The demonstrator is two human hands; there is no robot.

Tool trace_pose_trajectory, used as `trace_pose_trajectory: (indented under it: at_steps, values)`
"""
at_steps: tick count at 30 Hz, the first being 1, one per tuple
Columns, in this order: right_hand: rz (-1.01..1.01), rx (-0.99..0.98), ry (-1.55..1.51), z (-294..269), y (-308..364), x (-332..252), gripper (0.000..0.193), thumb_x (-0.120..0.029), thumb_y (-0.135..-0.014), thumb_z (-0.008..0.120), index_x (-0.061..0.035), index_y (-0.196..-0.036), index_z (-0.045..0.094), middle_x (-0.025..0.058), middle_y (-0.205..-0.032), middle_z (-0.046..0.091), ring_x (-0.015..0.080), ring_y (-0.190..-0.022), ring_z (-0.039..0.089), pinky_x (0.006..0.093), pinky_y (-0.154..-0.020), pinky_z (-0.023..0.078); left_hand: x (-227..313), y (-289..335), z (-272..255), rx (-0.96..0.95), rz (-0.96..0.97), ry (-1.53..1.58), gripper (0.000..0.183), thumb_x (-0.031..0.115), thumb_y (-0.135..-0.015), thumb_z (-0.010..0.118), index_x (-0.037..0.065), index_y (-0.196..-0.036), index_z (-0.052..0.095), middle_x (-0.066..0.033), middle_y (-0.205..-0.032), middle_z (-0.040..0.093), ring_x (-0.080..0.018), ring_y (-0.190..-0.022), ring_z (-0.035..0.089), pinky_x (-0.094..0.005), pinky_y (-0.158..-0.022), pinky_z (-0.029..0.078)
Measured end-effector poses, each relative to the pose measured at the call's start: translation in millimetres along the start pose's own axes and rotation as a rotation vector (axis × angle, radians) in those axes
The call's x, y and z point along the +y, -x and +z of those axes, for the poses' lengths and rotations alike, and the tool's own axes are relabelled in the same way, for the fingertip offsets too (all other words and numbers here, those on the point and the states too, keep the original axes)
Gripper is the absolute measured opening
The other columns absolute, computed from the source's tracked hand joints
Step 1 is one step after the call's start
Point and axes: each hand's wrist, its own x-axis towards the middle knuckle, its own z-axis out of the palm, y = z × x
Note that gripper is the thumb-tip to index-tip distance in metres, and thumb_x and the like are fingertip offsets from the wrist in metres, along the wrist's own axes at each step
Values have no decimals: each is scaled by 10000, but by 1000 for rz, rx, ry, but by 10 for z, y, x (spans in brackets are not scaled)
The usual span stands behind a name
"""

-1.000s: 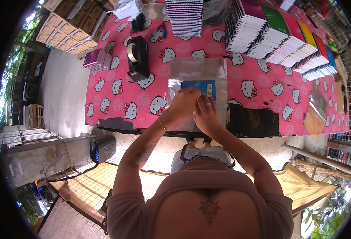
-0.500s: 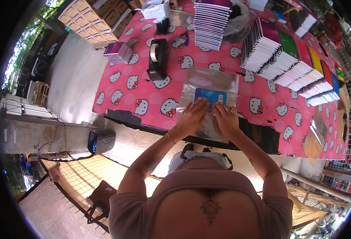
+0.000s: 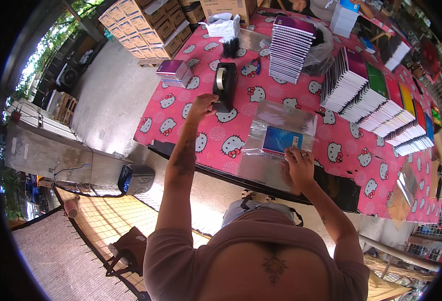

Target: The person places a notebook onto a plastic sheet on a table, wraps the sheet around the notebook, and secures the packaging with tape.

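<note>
A small blue spiral notebook lies on a sheet of clear plastic film near the table's front edge. My right hand rests on the notebook's lower right corner, fingers stretched out and pressing down. At the near end of the black tape dispenser, my left hand has its thumb and fingers pinched together. Whatever may be between those fingertips is too small to make out. A roll of tape sits in the dispenser.
Spiral notebooks stand in a tall purple stack and several piles at the right. A small notebook pile is at the left. Scissors lie beyond the dispenser. Cartons rise behind. Another person's hand shows at the far edge.
My left hand has left the notebook and moved left and away to the tape dispenser, its fingers now pinched. My right hand stays at the notebook's lower right. The view has shifted.
</note>
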Motion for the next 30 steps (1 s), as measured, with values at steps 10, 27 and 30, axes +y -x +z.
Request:
trace_pose_trajectory:
  at_steps: [10, 27, 30]
  values:
    - [36, -19, -34, -33, 21, 33, 350, -180, -780, 685, -118, -1123, 651, 24, -1007, 587, 193, -1002, 620, 394, -926, 410, -409, 101, 204, 454, 364, -785, 197, 219, -864, 657, 32, -892, 711, -139, -792, 710, -259, -729, 707, -363, -623, 553]
    - [86, 45, -162, -170, 0, 102, 320, -256, -822, 697, -120, -1110, 667, 30, -1018, 600, 212, -920, 623, 406, -912, 406, -571, 1500, 2372, -75, 515, -1270, 364, 388, -828, 752, 37, -837, 657, -164, -741, 701, -385, -754, 694, -478, -706, 512]
    - [95, 50, -150, -311, -44, 100, 348, -294, -858, 695, -130, -1163, 662, 42, -1041, 594, 233, -981, 605, 421, -939, 389, -610, 1570, 2290, -45, 592, -1329, 418, 435, -802, 760, 63, -919, 609, -149, -750, 680, -364, -785, 684, -486, -734, 471]
